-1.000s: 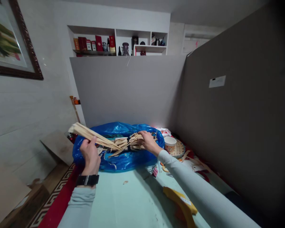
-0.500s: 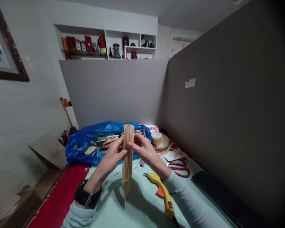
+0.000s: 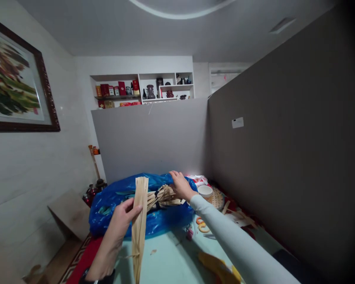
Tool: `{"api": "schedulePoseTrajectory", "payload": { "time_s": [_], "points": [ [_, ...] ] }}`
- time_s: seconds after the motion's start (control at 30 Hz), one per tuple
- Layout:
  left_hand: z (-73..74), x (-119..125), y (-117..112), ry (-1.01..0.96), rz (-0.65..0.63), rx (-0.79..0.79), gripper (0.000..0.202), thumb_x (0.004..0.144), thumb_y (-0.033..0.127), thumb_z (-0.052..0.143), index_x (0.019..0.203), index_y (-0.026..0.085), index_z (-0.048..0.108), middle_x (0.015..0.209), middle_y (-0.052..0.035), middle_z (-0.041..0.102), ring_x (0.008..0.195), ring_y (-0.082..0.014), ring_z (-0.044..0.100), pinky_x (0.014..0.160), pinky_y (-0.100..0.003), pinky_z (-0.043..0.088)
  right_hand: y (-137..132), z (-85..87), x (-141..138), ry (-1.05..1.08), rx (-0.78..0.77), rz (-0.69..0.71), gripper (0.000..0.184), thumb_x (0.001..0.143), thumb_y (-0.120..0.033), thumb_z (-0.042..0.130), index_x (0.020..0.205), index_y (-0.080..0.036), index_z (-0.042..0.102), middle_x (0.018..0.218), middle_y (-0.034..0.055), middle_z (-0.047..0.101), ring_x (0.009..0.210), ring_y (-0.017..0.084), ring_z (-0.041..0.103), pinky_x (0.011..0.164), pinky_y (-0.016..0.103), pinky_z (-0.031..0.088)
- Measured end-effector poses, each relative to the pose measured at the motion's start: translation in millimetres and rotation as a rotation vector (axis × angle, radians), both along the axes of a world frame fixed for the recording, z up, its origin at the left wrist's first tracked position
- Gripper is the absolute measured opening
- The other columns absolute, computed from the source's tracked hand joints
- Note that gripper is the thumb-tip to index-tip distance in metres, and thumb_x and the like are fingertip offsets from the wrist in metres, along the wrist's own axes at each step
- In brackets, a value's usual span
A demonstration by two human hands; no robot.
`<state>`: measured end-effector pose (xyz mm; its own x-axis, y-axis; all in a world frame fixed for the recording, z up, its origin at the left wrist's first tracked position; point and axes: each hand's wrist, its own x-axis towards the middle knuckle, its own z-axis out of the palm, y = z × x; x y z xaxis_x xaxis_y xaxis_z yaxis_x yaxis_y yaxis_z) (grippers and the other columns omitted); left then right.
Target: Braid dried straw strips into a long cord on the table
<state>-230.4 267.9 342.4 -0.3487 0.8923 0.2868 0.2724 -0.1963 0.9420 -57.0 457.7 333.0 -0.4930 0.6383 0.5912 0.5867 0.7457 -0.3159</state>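
Note:
My left hand (image 3: 124, 217) pinches a long, pale dried corn husk (image 3: 141, 221) between thumb and fingers, holding it upright with its lower end running out of the picture. Further off, my right hand (image 3: 181, 185) has its fingers curled over the upper rim of the blue plastic bag (image 3: 121, 225); part of its grip is hidden. Just below that hand, a bundle of husks (image 3: 167, 196) with a dark tie round it lies in the bag's mouth.
Right of the bag, a white bowl (image 3: 205, 191) stands by a woven tray (image 3: 218, 199). Orange-handled scissors (image 3: 201, 225) lie on the pale green tabletop (image 3: 161, 258). A blurred yellow glue gun (image 3: 214, 265) is near my right forearm. Grey partitions (image 3: 154, 138) stand behind and to the right.
My right hand has let go of the husk and reached forward to the bag. My left hand keeps the husk, now further left. The view has tilted up.

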Motion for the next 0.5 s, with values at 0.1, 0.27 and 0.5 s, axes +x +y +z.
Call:
{"api": "schedulePoseTrajectory", "payload": {
  "time_s": [0.1,0.27,0.5],
  "points": [
    [-5.2,-7,1,-0.042,0.023,-0.026,0.037,0.070,0.039,0.073,0.098,0.015,0.072,0.092,-0.0061,0.075,0.080,-0.0233,0.066,0.067,-0.028,0.048,21,-10.1,-19,-0.136,0.031,-0.080,0.034,0.093,-0.032,0.057,0.123,-0.017,0.055,0.125,0.0095,0.056,0.106,0.024,0.059,0.088,0.045,0.051],
    [-15.3,-12,9,-0.117,-0.002,-0.030,0.038,0.067,0.038,0.076,0.098,0.016,0.072,0.084,-0.0039,0.073,0.071,-0.0194,0.063,0.061,-0.026,0.048,22,-27.4,-31,-0.284,0.040,-0.155,0.030,0.094,-0.032,0.056,0.119,-0.017,0.058,0.123,0.0092,0.057,0.106,0.023,0.059,0.089,0.044,0.050],
    [-15.6,-5,10,-0.148,-0.005,-0.009,0.031,0.065,0.040,0.077,0.083,0.018,0.065,0.064,0.0035,0.065,0.055,-0.0135,0.056,0.056,-0.024,0.046,-5,-59.1,0,-0.391,-0.060,-0.011,0.014,0.093,-0.017,0.054,0.101,-0.015,0.065,0.110,0.0086,0.064,0.107,0.022,0.057,0.096,0.044,0.043]
  ]
}}
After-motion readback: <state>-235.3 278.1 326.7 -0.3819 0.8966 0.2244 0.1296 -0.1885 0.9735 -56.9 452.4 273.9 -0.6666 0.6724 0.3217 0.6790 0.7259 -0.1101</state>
